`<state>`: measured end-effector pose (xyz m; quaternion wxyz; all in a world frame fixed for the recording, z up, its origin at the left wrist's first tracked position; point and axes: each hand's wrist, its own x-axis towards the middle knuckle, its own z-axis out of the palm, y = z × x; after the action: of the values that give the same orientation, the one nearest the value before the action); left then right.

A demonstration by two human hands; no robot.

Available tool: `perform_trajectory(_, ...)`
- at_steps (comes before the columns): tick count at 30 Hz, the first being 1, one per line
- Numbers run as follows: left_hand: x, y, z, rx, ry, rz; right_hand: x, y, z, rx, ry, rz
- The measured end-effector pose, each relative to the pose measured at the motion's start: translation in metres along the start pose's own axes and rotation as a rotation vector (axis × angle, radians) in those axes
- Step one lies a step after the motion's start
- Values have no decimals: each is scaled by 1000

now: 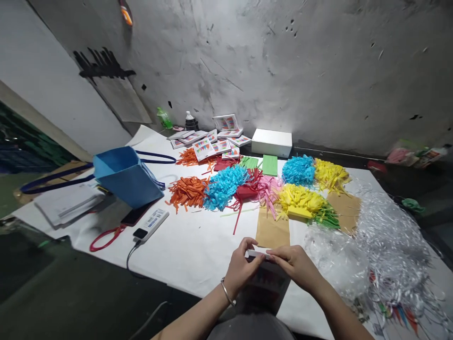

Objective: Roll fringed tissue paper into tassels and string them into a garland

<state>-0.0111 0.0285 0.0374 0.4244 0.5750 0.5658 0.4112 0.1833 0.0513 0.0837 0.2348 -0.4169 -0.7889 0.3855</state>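
Close to my body at the table's near edge, a flat cardboard box [271,283] stands on end, its shadowed face showing faint triangle pennants. My left hand [242,267] is closed around the left side of its white top end, with the thumb along the edge. From the other side, my right hand [295,264] pinches the same white end with thumb and fingertips. Just beyond both hands lies a piece of brown paper [272,229]. Farther off are bundles of paper strips in orange [187,192], blue [226,184], pink [268,189] and yellow [300,199].
Printed boxes [203,148] are piled at the back beside a plain white box [272,141]. A blue bag [127,174], a phone [136,215] and a white power bank [151,225] are on the left. Clear plastic [336,257] and silvery ribbon [392,245] cover the right side.
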Motion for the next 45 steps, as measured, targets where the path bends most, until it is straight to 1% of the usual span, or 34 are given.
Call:
perform_trajectory(4,-3,8,-2,-122,-109,8,-4,3,0,-104,-36,-95)
perform_trajectory(7,-7,9,-2,-202,-90,31,-7,5,3,-239,-54,-175)
perform_trajectory(10,-10,5,0,-255,-53,55,-11,6,6,-309,-54,-204)
perform_trajectory(16,-12,-1,2,-305,-113,133,-12,8,5,-263,-26,-150)
perform_trajectory(21,-11,-1,2,-239,-60,128,-11,-7,9,-246,-45,-170)
perform_trajectory(23,-11,-4,2,-224,-45,90,-14,-9,5,-182,-73,-146)
perform_trajectory(25,-12,-7,2,-196,-1,68,-20,-5,-3,-100,-90,-95)
perform_trajectory(26,-13,-9,2,-157,37,88,-23,-2,-7,-60,-81,-66)
perform_trajectory(27,-14,-11,3,-92,76,141,-26,2,-10,-25,-61,-40)
perform_trajectory(28,-15,-12,4,-3,102,230,-29,5,-13,5,-38,-19)
perform_trajectory(29,-16,-13,6,102,101,338,-30,7,-14,28,-19,-5)
perform_trajectory(31,-18,-12,10,314,20,539,-30,9,-14,59,-6,-3)
perform_trajectory(33,-18,-8,16,459,-88,645,-27,8,-13,76,-5,-18)
perform_trajectory(35,-14,-1,20,522,-137,676,-26,7,-12,101,-4,-32)
perform_trajectory(36,-12,2,21,529,-137,686,-26,6,-13,117,-10,-36)
perform_trajectory(41,-7,13,24,449,-91,687,-36,14,-19,187,-75,0)
perform_trajectory(45,-7,14,26,406,-87,688,-37,18,-18,226,-45,12)
